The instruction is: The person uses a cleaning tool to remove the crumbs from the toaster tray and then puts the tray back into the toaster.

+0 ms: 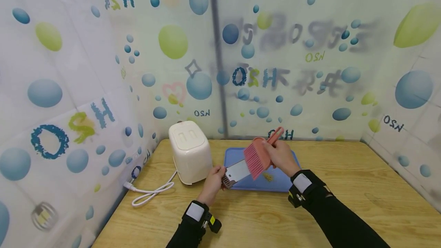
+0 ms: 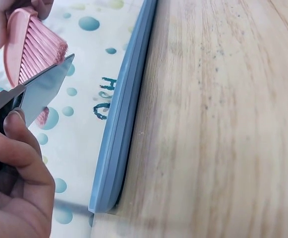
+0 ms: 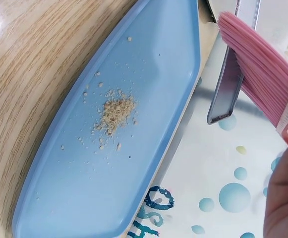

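Observation:
My left hand [image 1: 212,182] grips the dark end of a flat metal crumb tray [image 1: 237,172], held tilted above the blue tray [image 1: 230,154]. In my right hand [image 1: 283,157] is a pink brush [image 1: 257,155], gripped near its handle, bristles pointing down and left. The bristles [image 3: 262,64] lie against the crumb tray's metal surface in the right wrist view. On the blue tray sits a small heap of tan crumbs [image 3: 116,114], with loose bits scattered around it. The left wrist view has the thumb and fingers [image 2: 22,153] curled at the crumb tray's dark end.
A cream toaster [image 1: 190,156] stands left of the blue tray, close to my left hand. Its white cord [image 1: 151,194] lies looped on the wooden table [image 1: 330,190] at the left edge. Patterned curtains [image 1: 296,68] hang behind and at both sides.

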{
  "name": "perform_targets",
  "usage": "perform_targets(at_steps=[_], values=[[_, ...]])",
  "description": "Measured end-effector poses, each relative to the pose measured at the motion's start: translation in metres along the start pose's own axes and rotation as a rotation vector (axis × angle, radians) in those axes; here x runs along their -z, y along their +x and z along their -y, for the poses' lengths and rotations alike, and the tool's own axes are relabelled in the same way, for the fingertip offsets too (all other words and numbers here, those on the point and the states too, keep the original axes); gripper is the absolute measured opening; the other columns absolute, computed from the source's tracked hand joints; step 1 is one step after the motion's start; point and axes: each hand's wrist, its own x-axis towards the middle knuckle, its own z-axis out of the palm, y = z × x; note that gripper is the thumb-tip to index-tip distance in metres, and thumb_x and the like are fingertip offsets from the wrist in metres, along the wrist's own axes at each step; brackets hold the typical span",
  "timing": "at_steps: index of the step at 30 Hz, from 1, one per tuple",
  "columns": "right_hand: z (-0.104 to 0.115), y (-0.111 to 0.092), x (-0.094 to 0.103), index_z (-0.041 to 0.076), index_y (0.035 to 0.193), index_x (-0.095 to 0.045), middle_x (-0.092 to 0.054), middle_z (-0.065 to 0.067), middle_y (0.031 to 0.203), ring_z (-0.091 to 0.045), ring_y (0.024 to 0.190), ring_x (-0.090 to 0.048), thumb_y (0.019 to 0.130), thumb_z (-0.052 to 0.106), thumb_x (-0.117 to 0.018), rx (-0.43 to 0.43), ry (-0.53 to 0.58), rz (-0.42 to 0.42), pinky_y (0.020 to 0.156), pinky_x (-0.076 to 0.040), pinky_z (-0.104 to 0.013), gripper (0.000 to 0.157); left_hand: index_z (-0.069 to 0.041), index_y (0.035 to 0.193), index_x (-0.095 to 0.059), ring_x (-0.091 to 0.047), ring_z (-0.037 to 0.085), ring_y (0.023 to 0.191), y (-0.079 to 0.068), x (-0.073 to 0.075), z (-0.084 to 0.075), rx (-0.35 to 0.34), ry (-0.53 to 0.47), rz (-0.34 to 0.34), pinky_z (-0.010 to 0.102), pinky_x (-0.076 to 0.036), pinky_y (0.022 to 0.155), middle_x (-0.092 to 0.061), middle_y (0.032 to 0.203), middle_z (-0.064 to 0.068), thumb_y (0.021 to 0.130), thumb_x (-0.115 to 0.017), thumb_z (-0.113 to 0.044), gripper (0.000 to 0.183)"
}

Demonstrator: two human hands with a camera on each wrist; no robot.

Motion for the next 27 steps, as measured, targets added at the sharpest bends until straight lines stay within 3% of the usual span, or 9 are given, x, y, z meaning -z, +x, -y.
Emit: perform_targets(at_steps=[13,27], values=[[-0.0028,0.0,0.0051,-0.007,0.1,-0.065,-0.061,-0.006,0.062,-0.018,0.044,-0.056,0.108,0.034,-0.051,-0.008,-0.052,-0.088,0.043,-0.048,-0.031,0.044,0.006,0.112,-0.056,-0.052,0.014,0.067,-0.0027,-0.0002,-0.0028,-0.01,0.004,0.004,0.026,-0.043,0.055,-0.055,0.086,0.005,0.112,-0.039,-0.02,0.032],[-0.0002,-0.0007,0.0086,-0.011,0.104,-0.066,-0.064,-0.007,0.059,-0.017,0.044,-0.063,0.107,0.024,-0.053,-0.084,0.006,-0.134,0.045,-0.054,-0.029,0.037,0.005,0.114,-0.057,-0.053,0.015,0.069,-0.0022,0.0025,-0.0018,-0.007,0.011,-0.004,0.025,-0.043,0.055,-0.056,0.088,0.006,0.112,-0.038,-0.02,0.032]])
